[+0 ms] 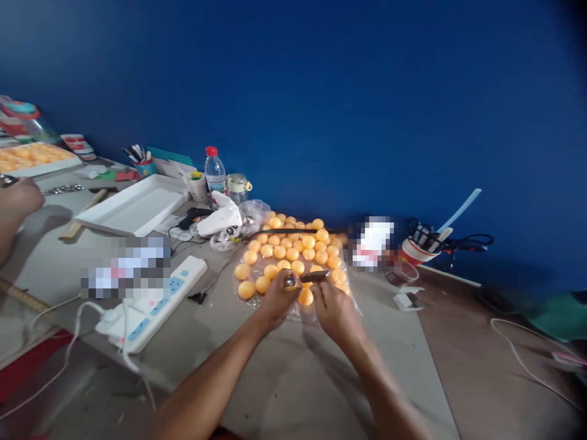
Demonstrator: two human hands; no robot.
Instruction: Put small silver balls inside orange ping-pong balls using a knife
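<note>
My left hand (pixel 276 302) is closed around a small shiny metallic piece (pixel 290 282) with a rounded, gold-silver surface; its exact kind is not clear. My right hand (pixel 337 308) pinches a flat, brownish knife-like tool (pixel 315 276), whose far end points toward the left hand, at or very near the shiny piece. Under and beyond both hands, many orange balls (pixel 292 253), like ping-pong balls, lie in rows on a clear plastic sheet (pixel 355 304). One orange ball (pixel 306 297) shows between my hands.
Left are a white power strip (pixel 160 305) with cables, a white tray (pixel 132 205), a red-capped bottle (pixel 214 171) and a glue gun (pixel 195 217). A co-worker's hand (pixel 21 198) holds something shiny at far left. A tool cup (pixel 419 247) stands right, before a blue wall (pixel 321 110).
</note>
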